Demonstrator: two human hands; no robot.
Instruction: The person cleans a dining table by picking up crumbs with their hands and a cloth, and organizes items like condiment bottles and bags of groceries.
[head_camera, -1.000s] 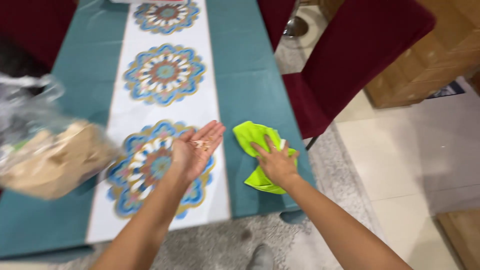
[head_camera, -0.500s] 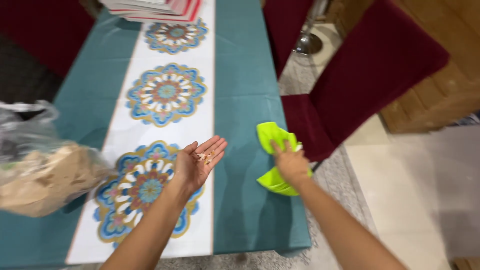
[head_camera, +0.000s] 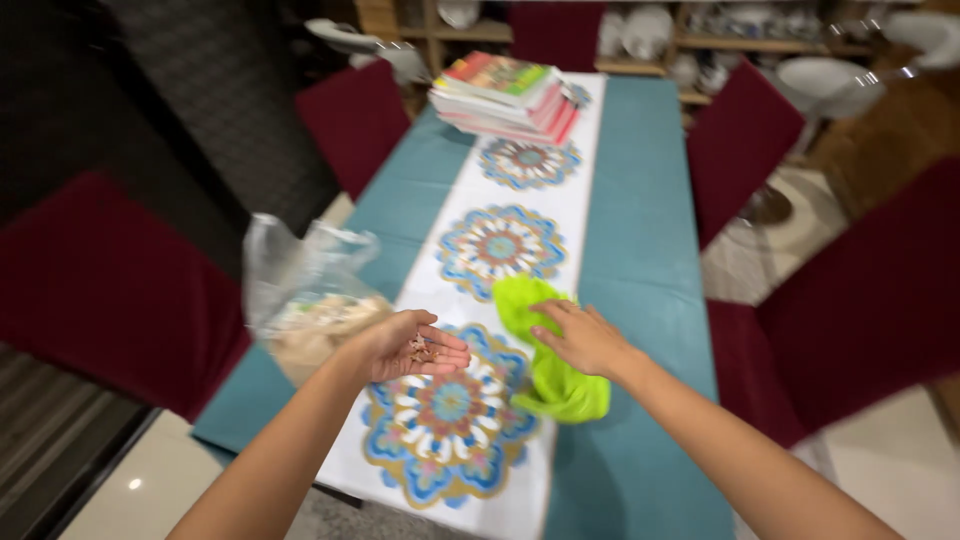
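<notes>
Cupping small crumbs (head_camera: 422, 347) in the upturned left hand (head_camera: 408, 345), grip half curled, just left of the green cloth (head_camera: 545, 370). Pressing that cloth flat on the tabletop (head_camera: 640, 260) with the right hand (head_camera: 585, 338), fingers spread, grip open.

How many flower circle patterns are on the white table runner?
4 show: one under the left hand, one beside the green cloth, one mid-table, one peeking behind the stack of books. More may be hidden.
</notes>
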